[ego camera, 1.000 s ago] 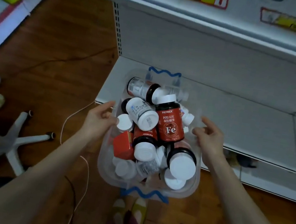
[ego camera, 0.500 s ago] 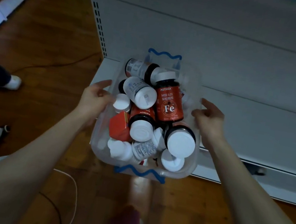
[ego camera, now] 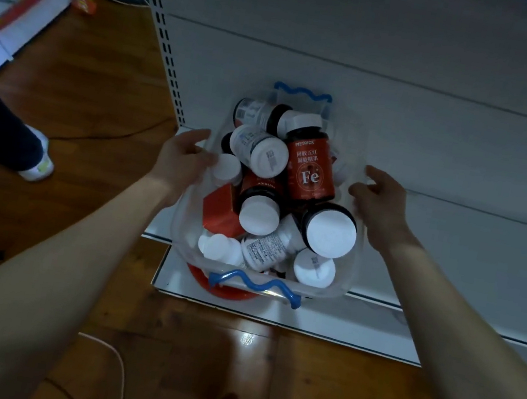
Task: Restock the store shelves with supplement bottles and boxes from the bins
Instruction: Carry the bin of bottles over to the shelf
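Holding the bin [ego camera: 348, 278] at centre frame, your left hand [ego camera: 182, 160] and right hand [ego camera: 381, 200] each grip a side wall, fingers curled at the rim. It hangs over the low shelf [ego camera: 453, 257], its near end past the front lip; whether it rests there cannot be told. Bottles [ego camera: 311, 172] and a red box [ego camera: 220, 213] fill it. This looks like the set-down step. Next, seat it fully, then free a hand for a bottle.

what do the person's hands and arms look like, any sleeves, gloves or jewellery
Both are bare. The left hand and right hand wear no gloves, and no ring, watch or bracelet shows in this dim view. The left forearm and right forearm are uncovered to the frame's edge, no sleeve visible.
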The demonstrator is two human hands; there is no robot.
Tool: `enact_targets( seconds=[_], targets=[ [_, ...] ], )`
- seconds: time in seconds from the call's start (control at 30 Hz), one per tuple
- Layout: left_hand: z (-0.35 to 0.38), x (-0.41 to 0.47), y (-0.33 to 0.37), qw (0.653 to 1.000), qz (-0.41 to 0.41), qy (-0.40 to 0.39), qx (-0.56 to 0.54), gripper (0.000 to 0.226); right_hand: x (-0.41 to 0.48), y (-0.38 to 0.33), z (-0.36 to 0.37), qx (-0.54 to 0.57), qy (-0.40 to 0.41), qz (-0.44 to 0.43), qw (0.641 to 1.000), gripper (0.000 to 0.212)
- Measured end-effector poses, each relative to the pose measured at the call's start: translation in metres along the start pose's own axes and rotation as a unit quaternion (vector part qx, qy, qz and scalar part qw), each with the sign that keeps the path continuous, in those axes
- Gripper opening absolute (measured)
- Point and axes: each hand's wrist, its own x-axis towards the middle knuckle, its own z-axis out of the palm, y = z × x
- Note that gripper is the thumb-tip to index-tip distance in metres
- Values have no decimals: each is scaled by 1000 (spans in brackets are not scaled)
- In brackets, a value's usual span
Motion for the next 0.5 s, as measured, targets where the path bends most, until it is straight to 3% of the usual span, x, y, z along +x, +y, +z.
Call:
enact_targets(
  seconds=[0.5],
  targets=[
    [5, 13, 1, 999, 21, -3, 37, 47, 20, 2, 1, -30, 5, -4, 1000, 51]
  ],
)
